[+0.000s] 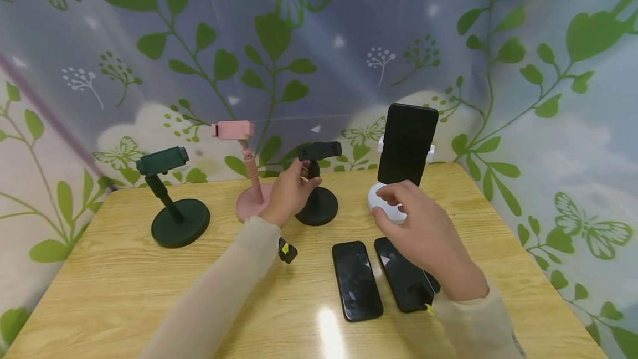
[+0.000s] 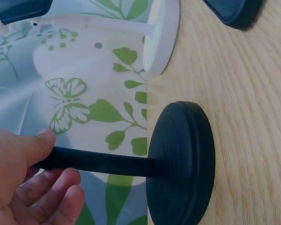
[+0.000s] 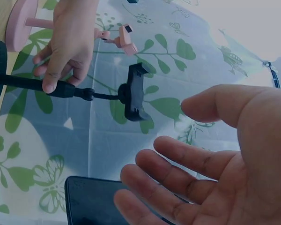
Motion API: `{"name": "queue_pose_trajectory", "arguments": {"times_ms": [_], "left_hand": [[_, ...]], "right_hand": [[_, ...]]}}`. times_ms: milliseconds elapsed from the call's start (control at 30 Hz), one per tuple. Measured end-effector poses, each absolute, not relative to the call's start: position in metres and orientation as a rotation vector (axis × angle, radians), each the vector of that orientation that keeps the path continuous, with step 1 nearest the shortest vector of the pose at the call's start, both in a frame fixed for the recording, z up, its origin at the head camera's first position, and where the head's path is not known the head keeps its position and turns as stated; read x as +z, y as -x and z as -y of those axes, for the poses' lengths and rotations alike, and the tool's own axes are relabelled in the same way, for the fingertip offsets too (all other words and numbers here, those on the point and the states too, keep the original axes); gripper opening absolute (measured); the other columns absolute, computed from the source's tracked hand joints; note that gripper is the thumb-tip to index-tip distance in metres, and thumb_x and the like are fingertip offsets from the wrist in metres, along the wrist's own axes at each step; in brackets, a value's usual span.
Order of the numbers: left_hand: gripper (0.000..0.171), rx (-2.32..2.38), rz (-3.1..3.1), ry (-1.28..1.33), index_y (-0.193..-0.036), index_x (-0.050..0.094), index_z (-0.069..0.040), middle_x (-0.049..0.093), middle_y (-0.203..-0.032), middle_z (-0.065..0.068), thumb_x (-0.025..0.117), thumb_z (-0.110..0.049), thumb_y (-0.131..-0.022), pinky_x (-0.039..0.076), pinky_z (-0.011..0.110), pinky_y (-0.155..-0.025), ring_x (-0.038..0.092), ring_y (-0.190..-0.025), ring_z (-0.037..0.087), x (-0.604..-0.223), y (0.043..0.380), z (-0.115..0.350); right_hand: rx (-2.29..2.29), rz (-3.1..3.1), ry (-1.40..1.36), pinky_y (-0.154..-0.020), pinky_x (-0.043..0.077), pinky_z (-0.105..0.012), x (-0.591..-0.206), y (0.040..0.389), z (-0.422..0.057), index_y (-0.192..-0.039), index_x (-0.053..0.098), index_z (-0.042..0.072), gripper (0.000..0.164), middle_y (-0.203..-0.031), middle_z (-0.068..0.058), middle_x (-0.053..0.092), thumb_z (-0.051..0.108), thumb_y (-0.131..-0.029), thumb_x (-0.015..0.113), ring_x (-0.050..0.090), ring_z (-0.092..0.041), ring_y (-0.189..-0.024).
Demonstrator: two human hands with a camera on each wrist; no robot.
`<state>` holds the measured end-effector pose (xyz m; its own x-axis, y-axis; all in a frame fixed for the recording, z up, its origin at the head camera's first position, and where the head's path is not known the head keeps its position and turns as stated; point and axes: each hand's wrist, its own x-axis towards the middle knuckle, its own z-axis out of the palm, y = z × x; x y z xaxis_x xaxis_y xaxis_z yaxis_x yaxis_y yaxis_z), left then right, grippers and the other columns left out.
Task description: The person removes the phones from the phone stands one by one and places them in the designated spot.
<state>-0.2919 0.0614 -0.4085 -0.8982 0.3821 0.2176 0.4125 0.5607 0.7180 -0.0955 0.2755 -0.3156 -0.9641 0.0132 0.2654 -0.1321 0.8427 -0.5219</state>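
My left hand [image 1: 288,193] holds the pole of a black phone stand [image 1: 319,212] with a round base. In the left wrist view, the thumb and fingers of that hand [image 2: 18,180] are around the upper part of the stand's pole [image 2: 107,161]. The stand's clamp [image 3: 135,93] has no phone in it. My right hand [image 1: 423,226] hovers in front of a white phone stand [image 1: 375,197], apart from it, and holds nothing. Its fingers [image 3: 178,159] are spread and relaxed in the right wrist view. A black phone [image 1: 407,143] stands upright in the white stand's clamp.
Two dark phones, a left one [image 1: 357,281] and a right one [image 1: 396,273] partly under my right hand and wrist, lie on the wooden table [image 1: 149,292]. Left of the black stand are a pink phone stand [image 1: 252,176] and a dark green one [image 1: 180,226]. A patterned cloth [image 1: 349,71] hangs behind.
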Motion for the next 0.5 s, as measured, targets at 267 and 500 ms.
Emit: {"name": "queue_pose_trajectory", "arguments": {"times_ms": [267, 500], "left_hand": [[0.049, -1.337, 2.748, 0.691, -0.144, 0.049, -0.01, 0.067, -0.12, 0.008, 0.063, -0.034, -0.104, 0.056, 0.045, -0.087, 0.068, -0.098, 0.025, -0.4049, 0.293, -0.0623], [0.052, -1.394, 2.735, 0.662, -0.149, 0.048, -0.011, 0.067, -0.125, 0.01, 0.065, -0.03, -0.104, 0.056, 0.047, -0.092, 0.068, -0.106, 0.028, -0.4067, 0.2973, -0.0621]], "right_hand": [[0.813, 2.685, -0.12, -0.09, 0.055, -0.048, -0.3124, 0.0956, -0.2807, -0.125, 0.066, 0.01, 0.029, -0.119, -0.003, 0.065, 0.027, -0.102, 0.065, 0.063, -0.023, -0.108], [0.843, 2.663, -0.127, -0.093, 0.055, -0.048, -0.3112, 0.0932, -0.2841, -0.125, 0.066, 0.01, 0.026, -0.119, -0.003, 0.065, 0.024, -0.102, 0.064, 0.063, -0.023, -0.108]]}}
